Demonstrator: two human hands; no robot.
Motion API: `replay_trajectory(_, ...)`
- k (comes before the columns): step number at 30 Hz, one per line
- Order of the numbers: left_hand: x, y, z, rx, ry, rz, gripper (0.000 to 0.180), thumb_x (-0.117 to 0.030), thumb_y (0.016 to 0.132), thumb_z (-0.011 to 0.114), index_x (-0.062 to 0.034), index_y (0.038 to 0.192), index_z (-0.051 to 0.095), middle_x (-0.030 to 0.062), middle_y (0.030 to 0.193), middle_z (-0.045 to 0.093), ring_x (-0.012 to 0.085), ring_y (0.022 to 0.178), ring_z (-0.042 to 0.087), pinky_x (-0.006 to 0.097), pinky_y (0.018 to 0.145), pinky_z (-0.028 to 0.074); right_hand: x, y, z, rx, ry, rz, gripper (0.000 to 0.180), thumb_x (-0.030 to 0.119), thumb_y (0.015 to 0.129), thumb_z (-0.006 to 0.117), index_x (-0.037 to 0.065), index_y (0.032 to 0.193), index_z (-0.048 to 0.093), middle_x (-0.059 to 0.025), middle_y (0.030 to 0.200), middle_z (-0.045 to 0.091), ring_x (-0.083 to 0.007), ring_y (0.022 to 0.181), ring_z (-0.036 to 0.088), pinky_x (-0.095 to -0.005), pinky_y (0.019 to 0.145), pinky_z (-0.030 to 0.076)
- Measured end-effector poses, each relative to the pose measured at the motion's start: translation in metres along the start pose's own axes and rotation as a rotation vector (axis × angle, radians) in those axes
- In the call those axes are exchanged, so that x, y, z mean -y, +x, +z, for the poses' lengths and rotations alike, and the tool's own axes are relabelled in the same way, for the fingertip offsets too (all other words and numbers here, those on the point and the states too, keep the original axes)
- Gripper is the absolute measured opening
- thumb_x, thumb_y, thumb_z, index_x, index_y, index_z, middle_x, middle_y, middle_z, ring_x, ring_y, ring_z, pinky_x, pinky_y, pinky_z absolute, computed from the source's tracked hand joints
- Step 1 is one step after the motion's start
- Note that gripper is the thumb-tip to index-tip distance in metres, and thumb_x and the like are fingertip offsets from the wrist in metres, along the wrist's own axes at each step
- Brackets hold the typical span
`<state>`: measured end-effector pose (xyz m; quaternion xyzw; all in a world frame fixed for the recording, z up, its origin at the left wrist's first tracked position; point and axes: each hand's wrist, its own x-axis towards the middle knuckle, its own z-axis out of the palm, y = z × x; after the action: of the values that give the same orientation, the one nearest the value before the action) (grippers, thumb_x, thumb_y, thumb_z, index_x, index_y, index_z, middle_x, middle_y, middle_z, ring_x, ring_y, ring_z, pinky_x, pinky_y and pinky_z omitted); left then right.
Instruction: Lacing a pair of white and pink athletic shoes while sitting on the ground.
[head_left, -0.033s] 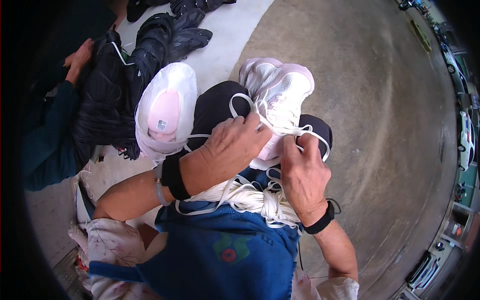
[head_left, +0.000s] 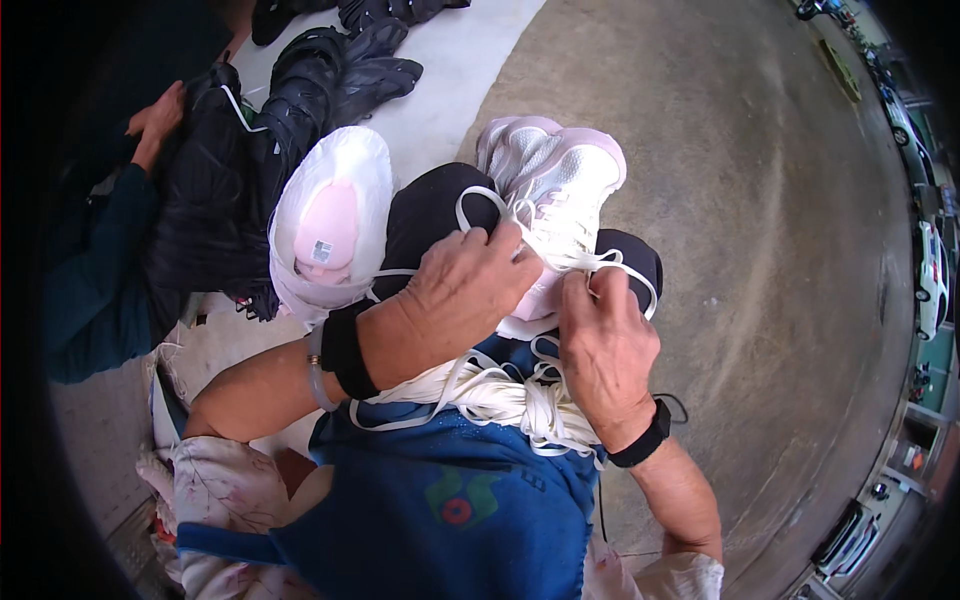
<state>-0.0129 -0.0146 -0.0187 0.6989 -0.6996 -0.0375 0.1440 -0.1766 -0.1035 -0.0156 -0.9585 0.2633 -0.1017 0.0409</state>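
A white and pale pink upper of a sneaker rests across my dark-trousered knees, with more of the same kind stacked behind it. White shoelace runs through its eyelets, and loose ends loop out to both sides. My left hand is closed in a pinch on the lace at the left of the tongue. At the right, my right hand pinches the other part of the lace; its fingertips are partly hidden. A bundle of white laces lies in my lap on the blue apron.
To the left stands a white shoe piece with a pink insole. Beyond it is a heap of black shoe uppers, where another person's hands rest. Concrete floor stretches right toward parked cars.
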Motion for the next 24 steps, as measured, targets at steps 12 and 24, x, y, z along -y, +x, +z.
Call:
replay_trajectory(12,0.02,0.019,0.009,-0.185,-0.337,0.148,0.007,-0.001,0.083,0.058,-0.0014,0.089,0.054,0.0143,0.087,0.049,0.0308,0.077,0.057,0.042,0.063,0.048,-0.004,0.019,0.001,-0.091,0.667,-0.008,0.008,0.002,0.085,0.065,-0.003,0.091,0.064,-0.0102,0.083,0.055,-0.0203,0.07,0.063,-0.0309,0.058,0.05)
replay_trajectory(24,0.039,0.085,-0.014,0.006,-0.711,-0.253,0.017,-0.013,0.09,0.06,0.0033,0.095,0.061,0.0135,0.075,0.061,0.0156,0.069,0.058,0.033,0.062,0.047,-0.024,0.076,-0.005,-0.012,1.534,0.554,0.024,0.017,0.098,0.06,-0.006,0.102,0.064,-0.0062,0.078,0.065,-0.01,0.063,0.064,-0.0231,0.059,0.054)
